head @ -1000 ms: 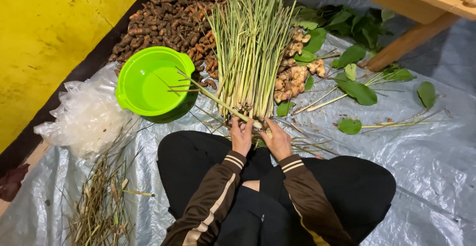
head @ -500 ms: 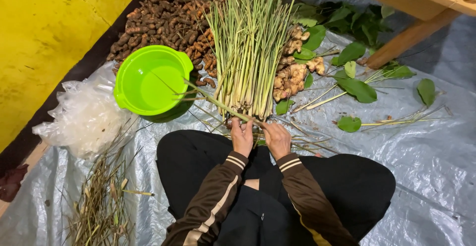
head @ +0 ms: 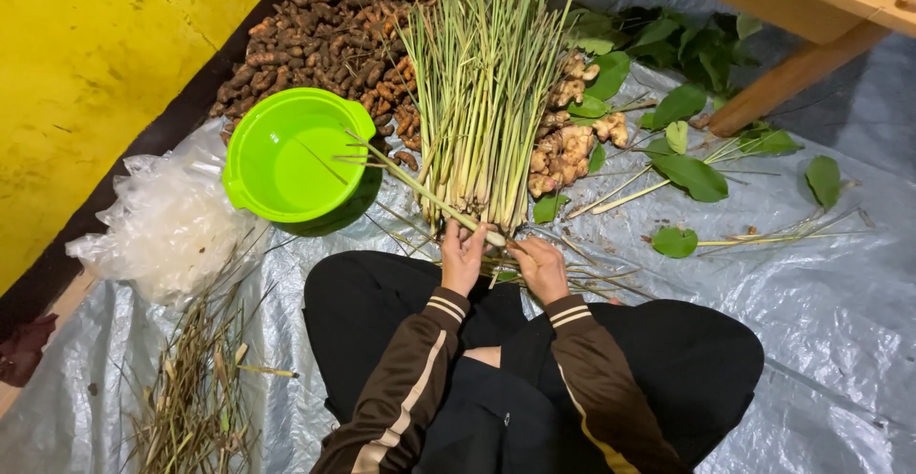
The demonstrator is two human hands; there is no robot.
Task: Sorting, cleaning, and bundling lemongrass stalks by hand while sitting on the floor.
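Observation:
I sit cross-legged on a grey plastic sheet (head: 821, 321). My left hand (head: 462, 256) grips the thick end of a single lemongrass stalk (head: 420, 188), which slants up and left over the rim of a green plastic bowl (head: 286, 154). My right hand (head: 540, 266) pinches the same stalk's base, just right of the left hand. Directly beyond both hands lies a big bundle of lemongrass stalks (head: 482, 92), root ends towards me.
A heap of dark brown roots (head: 324, 30) lies at the back left, pale ginger pieces (head: 568, 145) right of the bundle. Loose green leaves (head: 692, 173) are scattered right. Clear plastic bags (head: 167, 226) and dry trimmings (head: 196, 388) lie left. A wooden table leg (head: 782, 78) slants at the upper right.
Both hands have stayed at the stalk's base with only small finger shifts. The stalk's angle is slightly lower over the bowl.

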